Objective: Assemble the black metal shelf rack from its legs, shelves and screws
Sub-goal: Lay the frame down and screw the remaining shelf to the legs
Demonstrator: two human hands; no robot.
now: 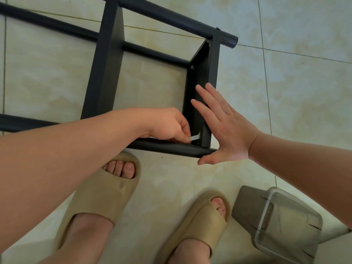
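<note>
text: none legible | labels: none | brands: none | numbers: none

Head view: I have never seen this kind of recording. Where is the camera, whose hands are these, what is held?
No machine here: the camera sits on a person's head, looking down at their own hands. The black rack lies on a tiled floor. The left hand pinches a small silvery tool, probably a hex key, at the near corner of the end shelf. The right hand is open, fingers straight, beside that shelf. Below are tan slippers and a grey plastic bin.
</note>
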